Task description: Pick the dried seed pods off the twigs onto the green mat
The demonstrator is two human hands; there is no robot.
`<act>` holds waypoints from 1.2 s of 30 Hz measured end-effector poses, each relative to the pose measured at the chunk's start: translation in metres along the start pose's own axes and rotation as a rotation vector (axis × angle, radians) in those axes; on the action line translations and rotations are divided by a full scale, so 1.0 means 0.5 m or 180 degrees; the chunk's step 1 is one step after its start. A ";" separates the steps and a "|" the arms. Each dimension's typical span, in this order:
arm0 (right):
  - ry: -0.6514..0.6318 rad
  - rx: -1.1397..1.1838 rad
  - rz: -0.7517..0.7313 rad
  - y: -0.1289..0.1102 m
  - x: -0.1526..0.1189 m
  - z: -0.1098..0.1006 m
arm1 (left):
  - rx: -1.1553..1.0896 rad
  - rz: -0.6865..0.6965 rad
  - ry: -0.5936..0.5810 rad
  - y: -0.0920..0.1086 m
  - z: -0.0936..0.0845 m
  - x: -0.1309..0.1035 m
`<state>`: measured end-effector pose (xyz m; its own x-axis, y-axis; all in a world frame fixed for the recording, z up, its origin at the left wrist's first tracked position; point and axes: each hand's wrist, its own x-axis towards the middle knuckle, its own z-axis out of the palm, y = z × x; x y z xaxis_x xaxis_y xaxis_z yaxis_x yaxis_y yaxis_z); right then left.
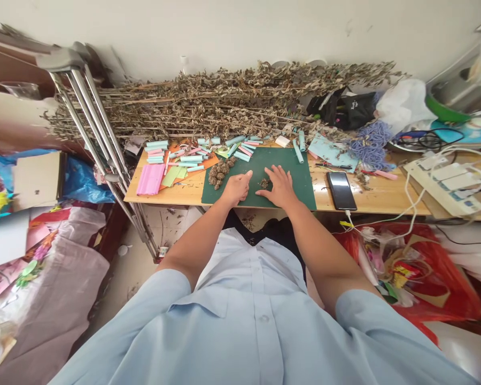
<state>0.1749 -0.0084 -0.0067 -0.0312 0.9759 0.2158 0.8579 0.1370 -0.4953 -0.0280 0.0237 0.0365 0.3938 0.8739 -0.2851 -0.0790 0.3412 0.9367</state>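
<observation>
Wooden and pale, the table (371,199) bears a long bank of dried stalks (224,101) along its far side, with a green mat (282,158) in front. On the mat's left part sits a heap of brown clumps (219,174), its longer axis slanting away to the right, just beyond the left hand (237,188). That hand is curled closed, thumb uppermost; whether it grips anything, I cannot tell. Apart from it, the right hand (280,190) is open, palm down, fingers spread. The small brown clump (264,183) lies between the hands, nearer the right, within its thumb-and-forefinger gap, with no clear long axis.
</observation>
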 end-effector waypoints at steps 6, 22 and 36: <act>0.1112 0.0339 -0.0013 -0.015 0.013 0.015 | 0.0466 0.0086 0.0004 -0.010 0.002 0.004; 0.1544 0.1077 -0.0723 -0.093 -0.021 0.027 | -0.0589 -0.0207 -0.0029 0.002 0.030 0.019; 0.1880 0.1348 -0.0205 -0.074 -0.020 0.032 | -0.1677 -0.0378 -0.0498 0.001 -0.015 0.023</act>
<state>0.1353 -0.0206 -0.0044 0.3095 0.7258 0.6143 0.5878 0.3618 -0.7236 -0.0303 0.0367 0.0323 0.5560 0.7707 -0.3112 -0.4568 0.5961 0.6603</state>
